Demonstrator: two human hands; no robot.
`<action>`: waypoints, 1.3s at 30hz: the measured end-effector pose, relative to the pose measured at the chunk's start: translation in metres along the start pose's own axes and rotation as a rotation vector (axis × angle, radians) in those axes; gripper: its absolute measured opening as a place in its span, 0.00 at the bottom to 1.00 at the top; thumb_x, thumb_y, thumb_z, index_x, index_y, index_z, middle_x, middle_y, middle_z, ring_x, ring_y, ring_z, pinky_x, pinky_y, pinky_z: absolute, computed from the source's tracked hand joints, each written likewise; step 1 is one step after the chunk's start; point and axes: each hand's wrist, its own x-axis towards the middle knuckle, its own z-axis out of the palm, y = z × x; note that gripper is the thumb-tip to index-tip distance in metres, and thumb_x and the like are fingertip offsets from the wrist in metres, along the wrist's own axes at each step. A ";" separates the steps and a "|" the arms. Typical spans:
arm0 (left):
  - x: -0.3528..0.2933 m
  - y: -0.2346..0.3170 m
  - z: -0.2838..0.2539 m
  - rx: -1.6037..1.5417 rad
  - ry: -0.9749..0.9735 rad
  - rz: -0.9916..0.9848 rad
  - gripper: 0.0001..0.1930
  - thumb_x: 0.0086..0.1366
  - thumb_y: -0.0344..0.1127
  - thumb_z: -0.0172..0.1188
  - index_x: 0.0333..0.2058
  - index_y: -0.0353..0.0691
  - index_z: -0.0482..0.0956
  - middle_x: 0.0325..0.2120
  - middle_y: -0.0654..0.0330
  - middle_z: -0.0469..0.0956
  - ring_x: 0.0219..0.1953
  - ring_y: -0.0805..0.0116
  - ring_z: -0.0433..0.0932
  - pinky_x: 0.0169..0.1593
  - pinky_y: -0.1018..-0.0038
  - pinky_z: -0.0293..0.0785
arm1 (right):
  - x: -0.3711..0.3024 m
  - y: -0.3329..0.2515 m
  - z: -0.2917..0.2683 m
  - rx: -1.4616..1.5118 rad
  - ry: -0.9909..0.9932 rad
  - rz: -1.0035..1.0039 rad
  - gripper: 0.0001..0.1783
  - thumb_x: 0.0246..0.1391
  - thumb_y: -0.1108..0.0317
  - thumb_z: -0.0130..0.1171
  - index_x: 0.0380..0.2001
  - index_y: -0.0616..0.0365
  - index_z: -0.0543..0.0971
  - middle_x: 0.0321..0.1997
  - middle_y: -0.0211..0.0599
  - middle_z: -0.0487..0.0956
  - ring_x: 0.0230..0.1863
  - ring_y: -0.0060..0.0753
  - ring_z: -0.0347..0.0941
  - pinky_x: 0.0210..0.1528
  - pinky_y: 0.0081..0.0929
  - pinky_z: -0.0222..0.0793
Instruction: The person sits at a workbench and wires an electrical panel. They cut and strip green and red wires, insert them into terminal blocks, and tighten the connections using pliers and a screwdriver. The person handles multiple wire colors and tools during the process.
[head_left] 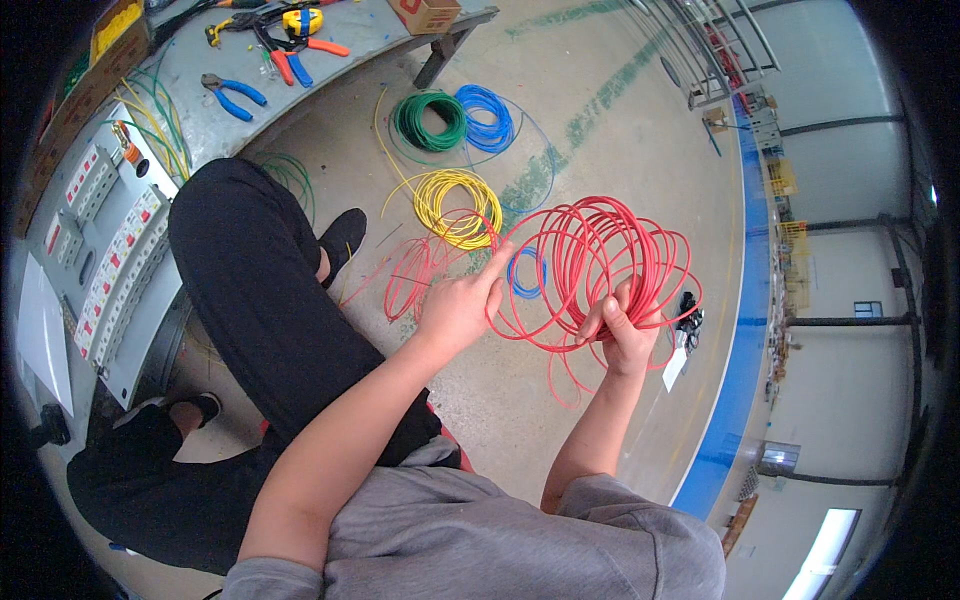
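A loose coil of red wire (590,245) hangs in front of me above the floor. My right hand (622,325) is closed around the bundled turns at its lower right, with the thumb laid over them. At the coil's left side, my left hand (462,308) pinches an outer loop between thumb and fingers, the forefinger stretched along it. Below my left hand, thinner-looking red loops (408,285) lie on the floor. Beyond them rest a yellow wire coil (430,205), a green one (408,122) and a blue one (488,132). A small blue coil (527,285) shows partly behind the red loops.
At my left stands a grey workbench (330,85) with blue-handled cutters (235,97), several other hand tools, a cardboard box (425,12) and a panel of circuit breakers (125,260). My bent leg (265,270) lies between bench and coils. A metal rack (715,50) stands far off.
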 end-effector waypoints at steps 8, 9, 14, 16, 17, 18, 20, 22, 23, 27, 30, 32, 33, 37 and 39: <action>0.000 0.002 -0.002 -0.089 -0.029 -0.052 0.30 0.75 0.39 0.57 0.72 0.53 0.63 0.17 0.48 0.79 0.20 0.44 0.82 0.25 0.49 0.75 | -0.001 0.005 0.000 0.043 0.043 0.017 0.15 0.63 0.73 0.65 0.34 0.54 0.66 0.17 0.44 0.75 0.15 0.40 0.76 0.16 0.35 0.77; 0.001 0.000 -0.001 -0.119 -0.020 -0.043 0.28 0.75 0.39 0.57 0.71 0.53 0.64 0.18 0.47 0.80 0.21 0.43 0.82 0.25 0.48 0.75 | -0.001 0.005 0.001 0.053 0.045 0.010 0.15 0.63 0.73 0.65 0.34 0.54 0.66 0.17 0.43 0.75 0.15 0.39 0.76 0.16 0.34 0.77; -0.001 0.001 0.000 -0.197 -0.023 -0.093 0.19 0.75 0.38 0.58 0.62 0.50 0.72 0.22 0.46 0.82 0.25 0.41 0.84 0.29 0.46 0.76 | 0.004 0.010 0.007 0.111 0.074 -0.049 0.13 0.65 0.71 0.63 0.35 0.54 0.67 0.17 0.39 0.73 0.13 0.36 0.72 0.13 0.30 0.71; -0.001 -0.001 0.004 -0.257 0.015 -0.083 0.15 0.74 0.38 0.59 0.56 0.48 0.75 0.23 0.46 0.83 0.26 0.41 0.84 0.30 0.46 0.77 | 0.007 0.011 0.010 0.147 0.093 -0.047 0.11 0.66 0.70 0.62 0.37 0.54 0.67 0.17 0.38 0.73 0.12 0.34 0.70 0.13 0.28 0.67; -0.002 -0.002 0.005 -0.287 0.012 -0.094 0.12 0.74 0.39 0.59 0.53 0.46 0.76 0.24 0.46 0.83 0.27 0.41 0.84 0.30 0.46 0.77 | 0.009 0.011 0.011 0.164 0.102 -0.046 0.11 0.66 0.69 0.62 0.37 0.54 0.68 0.17 0.37 0.73 0.12 0.33 0.68 0.13 0.27 0.65; -0.002 -0.001 0.005 -0.318 0.005 -0.102 0.10 0.74 0.39 0.60 0.49 0.45 0.77 0.25 0.47 0.84 0.27 0.41 0.84 0.30 0.46 0.77 | 0.012 0.011 0.012 0.167 0.113 -0.043 0.09 0.67 0.69 0.61 0.38 0.54 0.69 0.18 0.36 0.73 0.12 0.31 0.67 0.13 0.26 0.63; -0.001 0.002 0.005 -0.373 -0.022 -0.135 0.09 0.73 0.40 0.62 0.44 0.42 0.77 0.25 0.48 0.84 0.28 0.43 0.85 0.31 0.49 0.77 | 0.018 0.011 0.015 0.174 0.132 -0.039 0.07 0.69 0.68 0.59 0.39 0.54 0.70 0.18 0.34 0.72 0.12 0.29 0.65 0.14 0.25 0.59; -0.002 0.005 0.001 -0.420 -0.069 -0.181 0.10 0.72 0.41 0.64 0.40 0.41 0.76 0.25 0.49 0.84 0.28 0.46 0.86 0.31 0.53 0.78 | 0.026 0.013 0.017 0.298 0.155 0.012 0.06 0.70 0.68 0.57 0.39 0.55 0.71 0.18 0.32 0.72 0.12 0.26 0.64 0.14 0.24 0.57; -0.002 0.007 -0.001 -0.466 -0.122 -0.203 0.11 0.71 0.39 0.66 0.39 0.39 0.76 0.24 0.50 0.84 0.27 0.52 0.85 0.31 0.57 0.77 | 0.029 0.013 0.017 0.360 0.166 0.037 0.05 0.71 0.68 0.56 0.39 0.55 0.72 0.18 0.31 0.71 0.12 0.25 0.63 0.14 0.24 0.56; -0.001 0.016 -0.014 -0.617 -0.273 -0.290 0.13 0.67 0.36 0.70 0.35 0.36 0.75 0.22 0.55 0.84 0.23 0.72 0.80 0.30 0.68 0.73 | 0.045 0.017 0.015 0.484 0.182 0.137 0.07 0.73 0.67 0.55 0.37 0.54 0.73 0.18 0.23 0.68 0.14 0.18 0.59 0.16 0.20 0.54; -0.001 0.012 -0.012 -0.731 -0.285 -0.277 0.14 0.66 0.34 0.71 0.32 0.36 0.72 0.21 0.58 0.82 0.23 0.78 0.78 0.29 0.68 0.73 | 0.053 0.019 0.013 0.565 0.197 0.203 0.09 0.73 0.65 0.55 0.35 0.53 0.73 0.20 0.23 0.69 0.15 0.17 0.59 0.17 0.20 0.53; -0.003 0.007 -0.008 -0.735 -0.268 -0.282 0.13 0.66 0.32 0.70 0.31 0.36 0.72 0.21 0.58 0.82 0.23 0.77 0.78 0.29 0.68 0.73 | 0.054 0.020 0.016 0.513 0.185 0.194 0.10 0.73 0.64 0.56 0.35 0.54 0.73 0.22 0.26 0.72 0.16 0.19 0.61 0.18 0.21 0.54; -0.004 0.007 -0.008 -0.699 -0.262 -0.305 0.13 0.65 0.31 0.70 0.31 0.36 0.72 0.21 0.59 0.82 0.23 0.76 0.78 0.29 0.69 0.73 | 0.051 0.021 0.018 0.441 0.189 0.178 0.10 0.73 0.63 0.56 0.36 0.55 0.74 0.24 0.28 0.74 0.16 0.20 0.62 0.18 0.21 0.54; 0.000 0.011 -0.010 -0.518 -0.033 -0.407 0.11 0.65 0.30 0.70 0.31 0.36 0.74 0.22 0.57 0.83 0.24 0.71 0.81 0.31 0.68 0.75 | 0.038 0.028 0.019 0.355 0.155 0.173 0.09 0.66 0.65 0.65 0.36 0.51 0.74 0.32 0.39 0.82 0.19 0.29 0.72 0.20 0.24 0.66; 0.003 0.005 -0.006 -0.480 0.063 -0.370 0.11 0.65 0.31 0.70 0.31 0.35 0.75 0.23 0.56 0.83 0.26 0.68 0.83 0.32 0.67 0.77 | 0.030 0.032 0.025 0.360 0.044 0.134 0.16 0.60 0.69 0.70 0.33 0.49 0.69 0.33 0.38 0.78 0.24 0.32 0.75 0.23 0.27 0.70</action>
